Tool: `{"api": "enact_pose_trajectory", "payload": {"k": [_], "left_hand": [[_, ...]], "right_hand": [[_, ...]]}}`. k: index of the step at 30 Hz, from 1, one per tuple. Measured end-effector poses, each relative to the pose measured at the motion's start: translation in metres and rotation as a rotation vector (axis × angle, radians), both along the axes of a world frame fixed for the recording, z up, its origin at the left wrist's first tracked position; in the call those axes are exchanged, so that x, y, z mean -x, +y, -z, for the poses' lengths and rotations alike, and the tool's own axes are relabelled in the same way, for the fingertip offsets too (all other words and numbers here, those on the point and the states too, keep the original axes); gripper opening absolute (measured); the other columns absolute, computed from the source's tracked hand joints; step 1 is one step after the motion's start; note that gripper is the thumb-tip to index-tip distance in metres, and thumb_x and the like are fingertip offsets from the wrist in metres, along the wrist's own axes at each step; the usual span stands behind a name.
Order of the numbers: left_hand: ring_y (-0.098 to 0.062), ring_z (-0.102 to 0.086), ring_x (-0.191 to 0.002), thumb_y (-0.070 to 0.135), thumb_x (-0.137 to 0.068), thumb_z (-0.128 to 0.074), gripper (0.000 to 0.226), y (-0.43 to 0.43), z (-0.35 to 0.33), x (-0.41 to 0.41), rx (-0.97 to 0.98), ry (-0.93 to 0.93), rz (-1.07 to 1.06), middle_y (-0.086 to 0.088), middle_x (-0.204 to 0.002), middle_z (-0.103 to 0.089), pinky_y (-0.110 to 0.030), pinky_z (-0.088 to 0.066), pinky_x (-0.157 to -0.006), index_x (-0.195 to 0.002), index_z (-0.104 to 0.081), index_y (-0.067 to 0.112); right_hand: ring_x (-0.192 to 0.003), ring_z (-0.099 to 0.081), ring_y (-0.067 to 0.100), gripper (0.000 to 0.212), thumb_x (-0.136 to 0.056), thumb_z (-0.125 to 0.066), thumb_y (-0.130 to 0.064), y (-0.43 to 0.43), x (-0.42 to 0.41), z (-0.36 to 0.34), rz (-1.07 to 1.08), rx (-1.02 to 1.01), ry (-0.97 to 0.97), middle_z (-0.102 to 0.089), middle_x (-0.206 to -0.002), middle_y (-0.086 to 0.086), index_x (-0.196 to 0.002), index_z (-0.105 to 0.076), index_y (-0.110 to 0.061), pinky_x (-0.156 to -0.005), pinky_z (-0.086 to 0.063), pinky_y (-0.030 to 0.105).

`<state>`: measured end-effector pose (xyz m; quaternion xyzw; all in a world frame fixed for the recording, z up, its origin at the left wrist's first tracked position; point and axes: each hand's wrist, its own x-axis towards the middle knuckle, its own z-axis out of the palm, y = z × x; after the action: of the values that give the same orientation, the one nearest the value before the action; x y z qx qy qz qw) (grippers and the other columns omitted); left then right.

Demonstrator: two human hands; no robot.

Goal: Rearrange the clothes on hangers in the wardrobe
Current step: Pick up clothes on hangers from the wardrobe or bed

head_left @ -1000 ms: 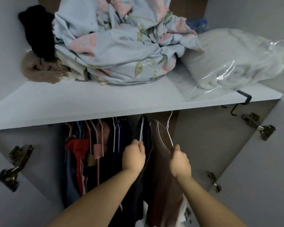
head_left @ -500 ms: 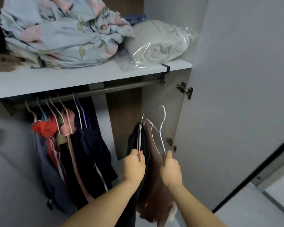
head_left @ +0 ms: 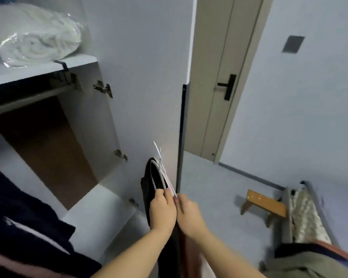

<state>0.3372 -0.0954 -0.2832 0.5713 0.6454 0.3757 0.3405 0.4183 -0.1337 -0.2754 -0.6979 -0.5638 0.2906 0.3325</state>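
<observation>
At the upper left of the frame you see one white blanket (head_left: 32, 35) bagged in clear plastic on the shelf (head_left: 76, 61), with one bare rail (head_left: 28, 99) beneath it. Dark clothes (head_left: 18, 217) fill the lower left corner. Three metal hinges (head_left: 103, 89) run down the inner edge of the open wardrobe door (head_left: 145, 77).

At lower centre, in front of that door and off the rail, you hold two hangers. Your left hand (head_left: 163, 211) has its fingers curled round the grey-white hanger (head_left: 155, 177), which carries one black garment (head_left: 148, 197) hanging straight down. Your right hand (head_left: 189, 215), blurred, touches your left hand and grips the low end of the white hanger (head_left: 168, 179); a brown garment (head_left: 187, 255) drops below it. Both hangers are seen nearly edge-on, their long axis slanting from your hands up and to the left, hooks uppermost.

Further right stand one room door (head_left: 209, 97) with a black handle (head_left: 227, 87), one wooden stool (head_left: 263, 203) and a bed edge (head_left: 303, 213)
</observation>
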Motion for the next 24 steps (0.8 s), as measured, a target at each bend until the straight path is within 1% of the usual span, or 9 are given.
{"api": "enact_pose_trajectory", "payload": {"k": [4, 7, 9, 11, 14, 16, 18, 21, 24], "left_hand": [[-0.034, -0.059, -0.076, 0.026, -0.100, -0.043, 0.028, -0.042, 0.002, -0.032, 0.055, -0.114, 0.238, -0.013, -0.074, -0.061, -0.041, -0.044, -0.068, -0.079, -0.046, 0.008], [-0.023, -0.058, -0.070, 0.028, -0.100, -0.044, 0.029, -0.072, 0.003, -0.050, 0.130, -0.170, 0.398, -0.003, -0.070, -0.059, -0.030, -0.040, -0.058, -0.081, -0.048, 0.007], [-0.018, -0.058, -0.070, 0.029, -0.100, -0.045, 0.027, -0.097, 0.003, -0.061, 0.172, -0.175, 0.535, -0.002, -0.071, -0.060, -0.024, -0.039, -0.057, -0.082, -0.050, 0.009], [-0.014, -0.058, -0.070, 0.029, -0.099, -0.047, 0.026, -0.126, 0.001, -0.076, 0.220, -0.160, 0.677, -0.001, -0.072, -0.060, -0.025, -0.039, -0.059, -0.081, -0.051, 0.011], [-0.020, -0.062, -0.074, 0.029, -0.096, -0.054, 0.025, -0.175, 0.001, -0.102, 0.327, -0.195, 0.837, -0.002, -0.071, -0.064, -0.028, -0.045, -0.066, -0.077, -0.056, 0.012], [-0.024, -0.066, -0.078, 0.029, -0.092, -0.059, 0.025, -0.206, 0.001, -0.118, 0.445, -0.227, 0.886, -0.005, -0.073, -0.068, -0.035, -0.051, -0.072, -0.073, -0.064, 0.014], [-0.024, -0.069, -0.080, 0.027, -0.090, -0.062, 0.020, -0.237, 0.001, -0.130, 0.589, -0.280, 0.915, -0.007, -0.079, -0.073, -0.038, -0.055, -0.075, -0.077, -0.073, 0.016], [-0.023, -0.069, -0.076, 0.021, -0.090, -0.063, 0.014, -0.285, 0.000, -0.149, 0.724, -0.318, 0.951, -0.011, -0.083, -0.074, -0.031, -0.053, -0.063, -0.089, -0.075, 0.013], [-0.024, -0.069, -0.072, 0.017, -0.090, -0.063, 0.015, -0.341, 0.005, -0.176, 0.792, -0.327, 1.004, -0.017, -0.082, -0.073, -0.029, -0.051, -0.059, -0.088, -0.074, 0.008]], "right_hand": [[-0.070, -0.059, 0.023, 0.026, -0.102, -0.039, -0.026, -0.056, -0.021, 0.003, 0.170, -0.017, 0.053, -0.062, -0.073, 0.000, -0.083, -0.054, -0.016, -0.065, -0.043, 0.037], [-0.068, -0.057, 0.013, 0.026, -0.102, -0.039, -0.025, -0.099, -0.036, 0.006, 0.287, -0.019, 0.096, -0.060, -0.071, -0.008, -0.086, -0.058, -0.018, -0.063, -0.041, 0.028], [-0.068, -0.056, 0.013, 0.028, -0.101, -0.039, -0.027, -0.129, -0.047, 0.007, 0.374, 0.003, 0.109, -0.060, -0.071, -0.008, -0.088, -0.060, -0.016, -0.064, -0.041, 0.027], [-0.075, -0.061, 0.014, 0.030, -0.101, -0.037, -0.029, -0.166, -0.057, 0.010, 0.477, 0.028, 0.119, -0.067, -0.080, -0.003, -0.097, -0.064, -0.016, -0.069, -0.045, 0.030], [-0.080, -0.062, 0.012, 0.028, -0.101, -0.038, -0.028, -0.228, -0.073, 0.010, 0.611, 0.036, 0.146, -0.069, -0.088, 0.000, -0.101, -0.064, -0.019, -0.074, -0.048, 0.032], [-0.074, -0.060, 0.005, 0.021, -0.098, -0.042, -0.024, -0.265, -0.080, 0.005, 0.670, 0.017, 0.200, -0.068, -0.086, -0.001, -0.097, -0.062, -0.029, -0.070, -0.047, 0.024], [-0.065, -0.053, -0.003, 0.023, -0.092, -0.050, -0.019, -0.298, -0.089, 0.000, 0.698, 0.001, 0.224, -0.063, -0.075, -0.008, -0.086, -0.057, -0.040, -0.061, -0.041, 0.012], [-0.059, -0.045, -0.001, 0.023, -0.080, -0.056, -0.011, -0.348, -0.107, 0.002, 0.740, 0.004, 0.267, -0.052, -0.064, -0.010, -0.077, -0.058, -0.034, -0.059, -0.038, 0.018], [-0.055, -0.043, 0.000, 0.015, -0.079, -0.056, -0.007, -0.405, -0.128, 0.006, 0.824, 0.018, 0.338, -0.049, -0.062, -0.008, -0.078, -0.058, -0.022, -0.057, -0.037, 0.021]]}}
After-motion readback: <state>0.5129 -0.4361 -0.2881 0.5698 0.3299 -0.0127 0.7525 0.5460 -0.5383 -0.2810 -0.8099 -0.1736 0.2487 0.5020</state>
